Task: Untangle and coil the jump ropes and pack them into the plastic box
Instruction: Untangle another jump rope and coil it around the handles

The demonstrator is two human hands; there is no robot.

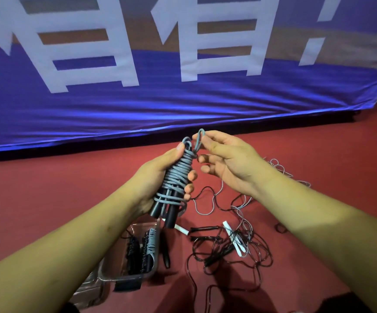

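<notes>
My left hand (160, 177) grips a grey-blue jump rope (178, 172) wound tightly round its two black handles (169, 211), held upright above the floor. My right hand (226, 159) pinches the rope's last loop (198, 141) at the top of the bundle, its other fingers spread. Below my left forearm sits the clear plastic box (106, 271), holding two coiled ropes, one black (135, 256) and one grey (151, 242). A tangle of black and grey ropes (232, 249) with white handles (235, 240) lies on the floor to the right of the box.
The floor is red (47, 188). A blue banner with large white characters (138, 86) hangs along the back. More thin grey rope (282, 170) trails on the floor beyond my right wrist. The box lid (88, 292) lies at the box's near left.
</notes>
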